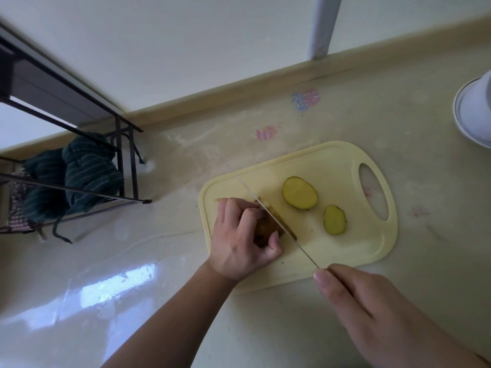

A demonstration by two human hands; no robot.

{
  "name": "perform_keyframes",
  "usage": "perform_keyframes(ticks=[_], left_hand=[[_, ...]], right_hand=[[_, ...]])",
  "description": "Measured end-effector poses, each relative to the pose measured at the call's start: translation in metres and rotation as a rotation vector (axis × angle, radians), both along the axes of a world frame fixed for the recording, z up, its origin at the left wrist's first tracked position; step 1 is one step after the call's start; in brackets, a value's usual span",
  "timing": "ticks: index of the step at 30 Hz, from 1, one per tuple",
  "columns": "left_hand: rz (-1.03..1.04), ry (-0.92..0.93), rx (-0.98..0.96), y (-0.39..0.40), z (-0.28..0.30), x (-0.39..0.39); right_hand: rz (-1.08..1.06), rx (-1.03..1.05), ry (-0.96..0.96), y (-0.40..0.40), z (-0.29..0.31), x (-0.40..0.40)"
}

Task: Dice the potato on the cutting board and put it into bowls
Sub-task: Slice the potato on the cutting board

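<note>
Both hands work over a pale yellow cutting board (332,166). Curled fingers of the left hand (240,243) clamp the brown-skinned potato (267,227) against the board, knuckles tucked just beside the blade. Gripping the handle, the right hand (372,312) holds a knife (276,220) whose thin blade runs diagonally away from it and sits in the potato's cut end. Beyond the blade, between the two hands and the board's oval handle hole, lie two yellow slices, a larger slice (299,193) and a smaller slice (334,219), flat and apart. The board rests on a glossy cream countertop (132,301) with faint pink and blue marks past it. Far beyond the right hand, white bowls (475,112) sit at the edge of view. Well away from the left hand, a dark metal rack (127,166) holds a striped green cloth (79,176), against a white wall (186,49).
</note>
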State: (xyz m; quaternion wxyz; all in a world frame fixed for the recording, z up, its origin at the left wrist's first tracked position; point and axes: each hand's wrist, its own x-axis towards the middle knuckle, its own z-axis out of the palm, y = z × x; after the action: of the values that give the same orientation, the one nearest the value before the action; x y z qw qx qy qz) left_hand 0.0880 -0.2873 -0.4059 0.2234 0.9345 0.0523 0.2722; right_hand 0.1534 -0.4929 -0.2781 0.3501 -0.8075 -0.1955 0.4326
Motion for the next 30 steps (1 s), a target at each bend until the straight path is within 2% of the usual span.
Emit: perform_keyframes(ticks=[8, 16, 22, 30], left_hand=[[0.004, 0.026, 0.002, 0.001, -0.001, 0.0], [-0.014, 0.044, 0.034, 0.003, -0.006, -0.001], [-0.024, -0.005, -0.016, 0.002, 0.004, 0.004], [-0.04, -0.019, -0.027, 0.003, 0.004, 0.005]], right_hand=[[0.038, -0.013, 0.013, -0.002, 0.004, 0.0], [0.09, -0.11, 0.0, 0.001, 0.006, -0.004], [0.056, -0.056, 0.001, 0.019, -0.005, 0.004], [-0.012, -0.086, 0.036, -0.004, -0.004, -0.004]])
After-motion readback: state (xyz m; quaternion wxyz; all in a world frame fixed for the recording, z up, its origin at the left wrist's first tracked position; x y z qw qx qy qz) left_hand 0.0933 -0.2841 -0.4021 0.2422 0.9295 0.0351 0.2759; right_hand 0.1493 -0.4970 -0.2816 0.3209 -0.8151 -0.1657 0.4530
